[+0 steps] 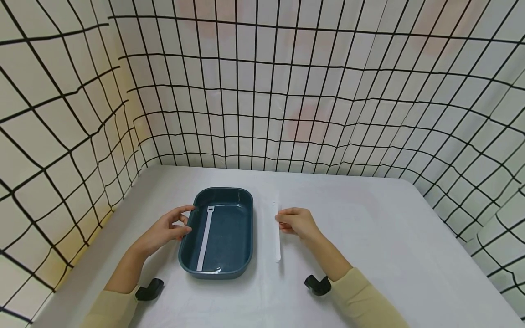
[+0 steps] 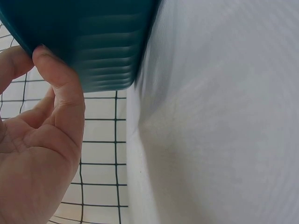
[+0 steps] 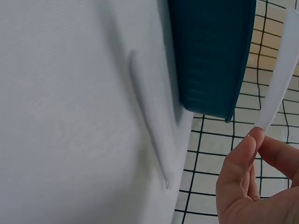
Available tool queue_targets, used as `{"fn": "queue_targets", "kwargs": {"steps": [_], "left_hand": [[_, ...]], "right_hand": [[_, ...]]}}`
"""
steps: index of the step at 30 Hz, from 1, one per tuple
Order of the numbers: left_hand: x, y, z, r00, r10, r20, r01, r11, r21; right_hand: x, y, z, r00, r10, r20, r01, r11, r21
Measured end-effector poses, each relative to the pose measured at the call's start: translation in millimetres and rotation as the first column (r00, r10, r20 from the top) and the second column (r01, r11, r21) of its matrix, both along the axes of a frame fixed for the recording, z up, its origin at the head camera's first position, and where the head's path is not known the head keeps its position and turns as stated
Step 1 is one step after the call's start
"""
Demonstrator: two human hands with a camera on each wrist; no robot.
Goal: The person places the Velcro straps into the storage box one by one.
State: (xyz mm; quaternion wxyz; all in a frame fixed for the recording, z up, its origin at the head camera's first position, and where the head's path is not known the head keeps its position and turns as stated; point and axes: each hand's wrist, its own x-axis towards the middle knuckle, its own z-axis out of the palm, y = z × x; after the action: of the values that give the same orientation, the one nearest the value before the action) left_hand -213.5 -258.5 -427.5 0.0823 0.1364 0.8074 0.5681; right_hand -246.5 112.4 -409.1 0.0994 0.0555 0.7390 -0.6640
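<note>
A dark teal rectangular tray stands on the white cloth. Inside it, near the left wall, lies a flat white strap with a slotted end at the top. My left hand touches the tray's left rim, thumb and forefinger set apart along it. To the right of the tray, my right hand pinches a white strip between thumb and fingertips. In the right wrist view the strip rises from the pinch, slightly bowed, and runs out of the frame.
The white-covered table extends to the right of the hands. Black wire mesh encloses its back and sides, with pale sheeting behind. Black curved pieces sit at both wrists. A pale elongated shape lies along the cloth in the right wrist view.
</note>
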Motion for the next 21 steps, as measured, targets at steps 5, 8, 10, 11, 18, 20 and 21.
{"fn": "queue_targets", "kwargs": {"steps": [5, 8, 10, 11, 18, 20, 21], "left_hand": [[-0.2, -0.2, -0.5, 1.000, -0.001, 0.000, 0.001, 1.000, 0.003], [-0.1, -0.4, -0.3, 1.000, 0.000, 0.002, 0.000, 1.000, 0.004], [-0.2, -0.7, -0.3, 1.000, 0.001, 0.003, -0.001, 1.000, 0.002], [-0.3, -0.7, -0.2, 1.000, 0.003, 0.003, -0.003, 1.000, 0.001], [-0.6, 0.2, 0.9, 1.000, 0.007, 0.011, -0.007, 1.000, 0.000], [-0.2, -0.1, 1.1, 1.000, 0.007, 0.011, -0.007, 1.000, 0.002], [-0.2, -0.3, 1.2, 1.000, 0.006, 0.010, -0.006, 1.000, 0.003]], "right_hand": [[2.5, -7.2, 4.1, 1.000, 0.018, -0.024, -0.018, 1.000, -0.003], [2.8, -12.8, 5.3, 0.999, 0.033, -0.034, -0.033, 0.999, -0.013], [3.0, -16.8, 6.3, 0.998, 0.047, -0.042, -0.048, 0.999, -0.023], [3.1, -18.9, 6.7, 0.998, 0.052, -0.044, -0.054, 0.998, -0.029], [5.6, -32.9, 10.3, 0.995, 0.087, -0.041, -0.089, 0.995, -0.053], [5.7, -37.3, 10.6, 0.994, 0.099, -0.039, -0.101, 0.993, -0.061], [5.8, -39.5, 10.7, 0.994, 0.104, -0.039, -0.107, 0.992, -0.064]]}}
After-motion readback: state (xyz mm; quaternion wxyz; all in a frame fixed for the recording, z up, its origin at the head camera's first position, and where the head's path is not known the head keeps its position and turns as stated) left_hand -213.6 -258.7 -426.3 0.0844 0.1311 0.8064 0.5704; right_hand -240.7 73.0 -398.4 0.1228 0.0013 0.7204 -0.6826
